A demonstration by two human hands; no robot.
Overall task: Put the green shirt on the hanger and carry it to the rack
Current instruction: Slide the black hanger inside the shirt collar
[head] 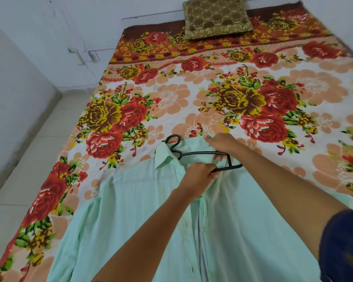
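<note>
Hanger going into the shirt collar!
My left hand (pixel 200 174) grips the hanger (pixel 204 154); my right hand (pixel 220 143) pinches the green shirt (pixel 143 210).

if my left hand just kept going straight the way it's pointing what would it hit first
Probably the right hand: the left hand, gripping the black hanger, points up-bed over the green shirt. Depth is unclear.
</note>
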